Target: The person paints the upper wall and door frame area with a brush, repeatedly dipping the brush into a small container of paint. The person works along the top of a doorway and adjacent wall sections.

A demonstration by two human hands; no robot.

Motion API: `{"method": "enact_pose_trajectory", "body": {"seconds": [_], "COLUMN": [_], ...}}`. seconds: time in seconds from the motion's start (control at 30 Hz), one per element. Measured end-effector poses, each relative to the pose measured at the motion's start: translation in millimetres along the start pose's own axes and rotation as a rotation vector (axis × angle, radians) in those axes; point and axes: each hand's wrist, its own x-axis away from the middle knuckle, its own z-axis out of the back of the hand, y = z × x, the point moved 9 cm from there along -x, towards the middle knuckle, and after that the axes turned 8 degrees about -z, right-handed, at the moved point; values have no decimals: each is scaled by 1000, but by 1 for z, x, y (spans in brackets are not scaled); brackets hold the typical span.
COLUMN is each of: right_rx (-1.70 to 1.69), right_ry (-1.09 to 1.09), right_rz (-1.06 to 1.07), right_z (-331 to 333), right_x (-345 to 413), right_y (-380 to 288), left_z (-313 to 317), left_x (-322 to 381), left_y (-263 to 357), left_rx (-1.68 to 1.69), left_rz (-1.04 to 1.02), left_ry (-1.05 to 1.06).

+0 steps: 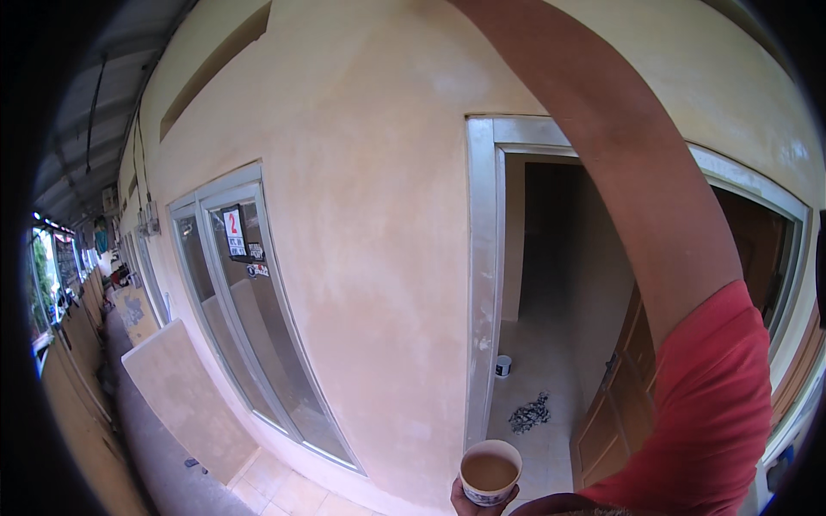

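My left hand [479, 509] holds a paper-like cup [492, 496] from below, near the bottom of the view. A tan-brown liquid [490, 471] fills much of the cup, which bears a dark print. My right arm [645, 174], in a red sleeve [703, 393], is raised across the view towards the top of the wall. The right hand itself is out of view beyond the upper edge. In front of me stands a beige wall [387, 258] with uneven, patchy colour and paler and darker areas.
Right of the wall, a doorway with a grey frame [483, 258] has its brown door [613, 413] swung inward. A small tub [503, 366] and a patterned cloth [530, 413] lie on the floor inside. Left are a glazed window [258, 322], a low partition [187, 387] and a long walkway [145, 387].
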Motion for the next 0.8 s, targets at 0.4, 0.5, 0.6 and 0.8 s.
{"method": "enact_pose_trajectory", "body": {"seconds": [0.4, 0.5, 0.6, 0.8], "right_rx": [-465, -296, -44, -443], "right_ry": [89, 179, -75, -338], "right_rz": [-643, -420, -85, 289], "right_z": [6, 45, 23, -9], "right_x": [-9, -5, 1, 78], "right_y": [101, 69, 12, -166], "left_z": [6, 7, 6, 6], "left_x": [8, 12, 14, 22], "left_y": [18, 23, 20, 23], "left_rx": [0, 10, 3, 3], "left_rz": [-99, -130, -127, -162], "left_ry": [-20, -17, -16, -4]}}
